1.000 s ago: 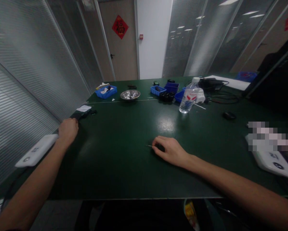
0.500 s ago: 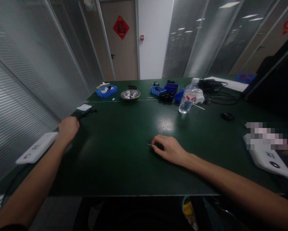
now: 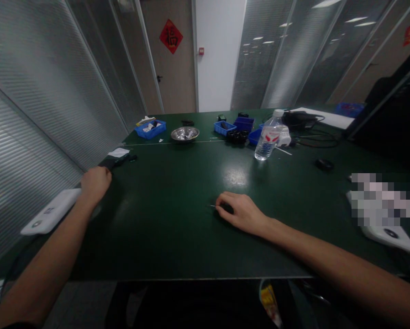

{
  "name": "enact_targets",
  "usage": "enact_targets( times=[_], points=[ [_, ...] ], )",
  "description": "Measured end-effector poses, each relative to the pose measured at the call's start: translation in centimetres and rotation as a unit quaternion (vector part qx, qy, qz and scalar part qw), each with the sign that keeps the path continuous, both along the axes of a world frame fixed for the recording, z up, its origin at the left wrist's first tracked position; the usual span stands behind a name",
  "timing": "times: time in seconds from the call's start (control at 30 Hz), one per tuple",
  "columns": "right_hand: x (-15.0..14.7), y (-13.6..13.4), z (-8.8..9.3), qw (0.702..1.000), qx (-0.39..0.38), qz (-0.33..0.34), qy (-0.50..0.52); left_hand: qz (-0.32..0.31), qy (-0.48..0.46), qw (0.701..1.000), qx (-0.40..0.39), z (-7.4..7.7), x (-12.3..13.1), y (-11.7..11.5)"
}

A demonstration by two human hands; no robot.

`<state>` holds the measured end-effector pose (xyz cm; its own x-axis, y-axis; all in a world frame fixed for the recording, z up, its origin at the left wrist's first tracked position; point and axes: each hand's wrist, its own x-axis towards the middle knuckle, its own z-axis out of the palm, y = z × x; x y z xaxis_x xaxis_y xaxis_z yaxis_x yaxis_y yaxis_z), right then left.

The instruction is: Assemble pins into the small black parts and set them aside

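My right hand (image 3: 239, 211) rests on the green table, its thumb and fingertips closed on a thin metal-tipped object (image 3: 212, 205). Only a short pale tip of it shows, pointing left; the remainder is hidden in the fingers. At the table's left side my left hand (image 3: 96, 183) is curled, back of the hand up, with its fingertips mostly hidden. Just beyond it lies a small dark item (image 3: 123, 160), and I cannot tell whether the hand holds part of it. A white flat device (image 3: 50, 214) lies beside the left forearm.
Toward the back stand a blue basket (image 3: 150, 132), a metal bowl (image 3: 185, 140), small blue trays (image 3: 224, 129) and black round parts (image 3: 237, 137). A water bottle (image 3: 269, 139) stands right of centre, a black mouse (image 3: 324, 164) farther right. Another white device (image 3: 388, 235) lies near a blurred-out patch.
My left hand has shifted very slightly left, along with a small shift of the view. My right hand keeps its place and its grip.
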<state>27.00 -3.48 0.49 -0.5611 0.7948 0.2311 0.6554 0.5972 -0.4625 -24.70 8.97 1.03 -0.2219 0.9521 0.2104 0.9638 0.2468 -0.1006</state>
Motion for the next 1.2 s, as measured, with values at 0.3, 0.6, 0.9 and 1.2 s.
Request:
enact_targets(
  times=[0.3, 0.6, 0.9, 1.2],
  points=[
    [0.1, 0.0, -0.1, 1.000, 0.002, 0.001, -0.002, 0.020, -0.002, 1.000, -0.006, 1.0, 0.9, -0.5],
    [0.0, 0.1, -0.3, 1.000, 0.004, -0.001, -0.001, 0.025, -0.009, 1.000, -0.011, 1.2, 1.5, -0.4],
    [-0.1, 0.0, 0.1, 1.000, 0.004, 0.000, 0.000, 0.022, -0.012, 1.000, -0.012, 1.1, 1.1, -0.3],
    [0.0, 0.1, -0.1, 1.000, 0.003, 0.003, 0.000, 0.003, -0.011, 1.000, 0.003, 0.2, 0.1, -0.3]
  ],
)
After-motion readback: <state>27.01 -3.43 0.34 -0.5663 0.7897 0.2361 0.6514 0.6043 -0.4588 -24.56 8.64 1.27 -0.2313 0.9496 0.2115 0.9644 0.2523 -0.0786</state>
